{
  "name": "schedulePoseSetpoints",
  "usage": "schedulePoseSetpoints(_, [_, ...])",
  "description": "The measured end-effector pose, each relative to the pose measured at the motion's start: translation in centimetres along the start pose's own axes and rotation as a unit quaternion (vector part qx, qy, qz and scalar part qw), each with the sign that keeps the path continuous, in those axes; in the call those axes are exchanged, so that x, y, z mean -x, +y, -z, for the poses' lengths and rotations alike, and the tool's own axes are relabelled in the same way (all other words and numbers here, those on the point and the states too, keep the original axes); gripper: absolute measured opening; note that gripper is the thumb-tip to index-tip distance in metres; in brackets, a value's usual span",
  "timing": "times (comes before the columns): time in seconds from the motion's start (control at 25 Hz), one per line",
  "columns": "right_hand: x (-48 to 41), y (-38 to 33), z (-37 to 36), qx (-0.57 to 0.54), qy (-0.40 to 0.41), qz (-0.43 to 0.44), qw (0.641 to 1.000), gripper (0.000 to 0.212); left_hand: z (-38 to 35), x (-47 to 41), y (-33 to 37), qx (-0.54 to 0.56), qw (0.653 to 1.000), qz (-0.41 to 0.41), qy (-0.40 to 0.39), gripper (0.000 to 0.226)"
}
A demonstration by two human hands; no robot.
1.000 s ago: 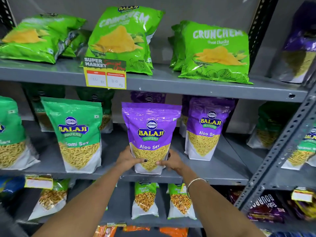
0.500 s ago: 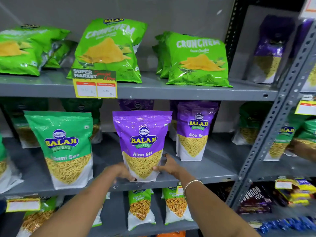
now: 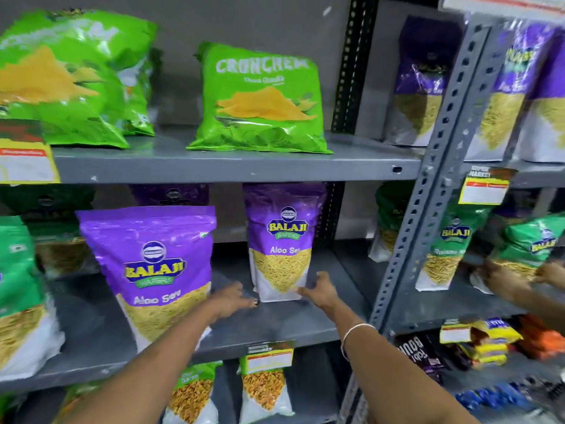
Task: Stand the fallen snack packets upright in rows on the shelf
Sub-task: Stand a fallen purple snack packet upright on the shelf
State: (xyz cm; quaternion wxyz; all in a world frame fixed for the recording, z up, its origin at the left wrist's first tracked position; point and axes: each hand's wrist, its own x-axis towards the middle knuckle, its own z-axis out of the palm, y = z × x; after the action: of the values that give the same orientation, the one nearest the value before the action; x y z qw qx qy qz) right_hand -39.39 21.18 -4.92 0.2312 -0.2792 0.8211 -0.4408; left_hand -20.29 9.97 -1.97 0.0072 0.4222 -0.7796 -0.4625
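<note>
On the grey metal middle shelf (image 3: pixel 305 319), well back from its front edge, stands the rear glossy purple Aloo Sev pouch (image 3: pixel 282 240). I have shifted both hands here from the front purple Aloo Sev pouch (image 3: pixel 153 270), now upright and released near the front edge. My left hand (image 3: pixel 232 299) reaches with fingers spread, just short of the rear pouch's base; my right hand (image 3: pixel 319 290) cups its lower right corner, fingers loosely curled. Judged next: pull it forward into its row.

A perforated grey upright (image 3: pixel 428 209) stands just right of the right hand (image 3: pixel 319 293); one yellow price tag (image 3: pixel 484 186) hangs beyond it, another tag (image 3: pixel 269 359) just below the hand.
</note>
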Motion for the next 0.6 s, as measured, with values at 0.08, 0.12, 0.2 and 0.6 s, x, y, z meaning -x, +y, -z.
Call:
schedulePoseSetpoints(0.08, [-3.1, 1.5, 1.2, -0.059, -0.028, 0.008, 0.998, 0.119, -1.8, -3.2, 0.6, 0.141, 0.988, -0.021, 0.063, 0.089])
schedulePoseSetpoints(0.12, [-5.2, 2.5, 1.4, -0.084, -0.044, 0.01, 0.995, 0.133, -2.6, -5.0, 0.7, 0.193, 0.977, -0.04, 0.081, 0.098])
schedulePoseSetpoints(0.2, [-6.8, 2.4, 1.6, -0.086, -0.092, 0.006, 0.992, 0.123, -3.6, -7.1, 1.1, 0.257, 0.958, -0.067, 0.107, 0.085])
schedulePoseSetpoints(0.6, [-5.9, 2.0, 1.5, -0.143, -0.19, 0.043, 0.97, 0.063, -5.6, -5.9, 2.3, 0.251, 0.95, -0.009, 0.186, 0.055])
